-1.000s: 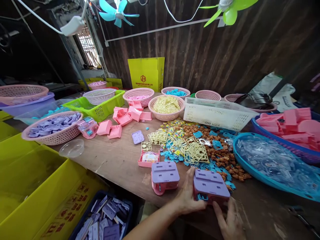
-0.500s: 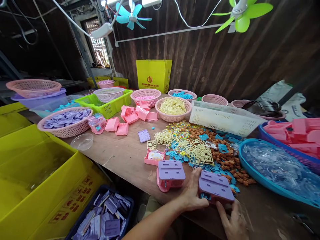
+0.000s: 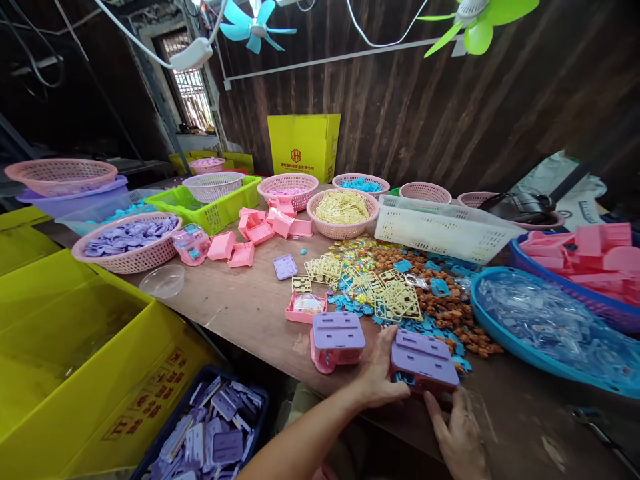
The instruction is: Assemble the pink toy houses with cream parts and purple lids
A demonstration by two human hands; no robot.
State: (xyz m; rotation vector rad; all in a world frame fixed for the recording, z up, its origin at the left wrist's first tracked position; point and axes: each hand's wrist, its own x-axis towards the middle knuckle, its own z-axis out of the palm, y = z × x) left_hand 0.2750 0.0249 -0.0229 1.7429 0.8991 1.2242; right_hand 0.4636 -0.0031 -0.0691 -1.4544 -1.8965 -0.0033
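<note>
A pink toy box with a purple top (image 3: 424, 359) is between my two hands at the table's near edge. My left hand (image 3: 377, 380) grips its left side, with the thumb along the front and the fingers behind. My right hand (image 3: 459, 433) holds its front right corner, some fingers partly hidden. Left of my left hand stands a similar pink toy box with a purple lid (image 3: 339, 331). Behind that one lies an open pink tray (image 3: 306, 307) with a clear bag of small parts in it. Cream part frames (image 3: 397, 300) are spread beyond the held box.
Brown and blue small pieces (image 3: 440, 313) are heaped behind the held box. A blue basin (image 3: 480, 300) of clear parts stands at the right. Below left is a dark crate of purple panels (image 3: 220, 427), beside a yellow carton (image 3: 150, 373). Baskets of parts line the back.
The view has shifted slightly, so most things sit a little further left and higher. Both hands keep hold of the same toy box, with little visible change in grip.
</note>
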